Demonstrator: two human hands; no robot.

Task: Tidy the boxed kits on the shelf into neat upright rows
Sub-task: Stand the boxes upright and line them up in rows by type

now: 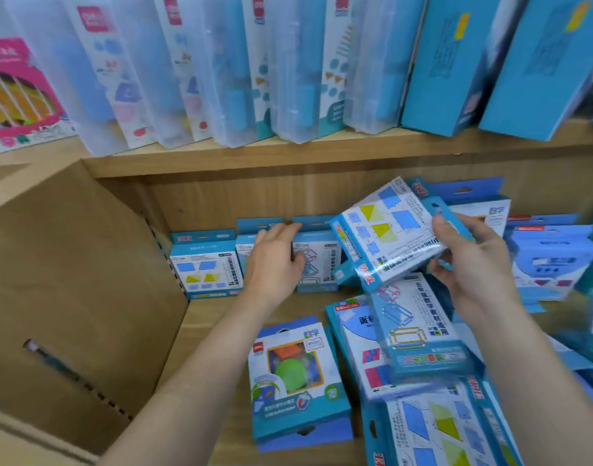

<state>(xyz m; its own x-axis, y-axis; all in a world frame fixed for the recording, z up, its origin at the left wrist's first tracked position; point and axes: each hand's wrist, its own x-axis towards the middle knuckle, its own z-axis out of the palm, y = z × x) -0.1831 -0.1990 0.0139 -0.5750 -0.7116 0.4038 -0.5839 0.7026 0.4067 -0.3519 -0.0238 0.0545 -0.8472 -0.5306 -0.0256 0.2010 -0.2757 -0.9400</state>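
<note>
**Lower wooden shelf (217, 331), seen from above.**

The right hand (469, 264) grips a blue-and-white cardboard kit box printed with blue parallelograms and yellow triangles (385, 230). This tilted kit box is held in the air right of centre. The thumb is pressed on its printed face and the other fingers are curled under its right edge.

The left hand (274, 260) reaches to the far row. Its fingers are straight and together, laid over the hang tab of the middle upright box (246, 250), with the thumb spread to the right.

Three blue-and-white boxes form this row against the back wall. The left upright box (206, 264) shows parallelograms, and the right upright box (317, 264) shows wireframe solids.

Other kits lie flat on the near board:
- A green-disc box (295, 375) lies near centre.
- A wireframe-prism box (419, 334) rests on a red-shape box (365, 364).
- A near parallelogram box (436, 428) lies at the near right.

More blue hang-tab boxes (550, 260) crowd the far right.

A brown corrugated cardboard carton (69, 297) stands at the left. On the upper shelf stand translucent plastic cases (147, 79), leaning. Solid blue cartons (456, 62) are to their right and a pink box (16, 92) is at the far left.
</note>
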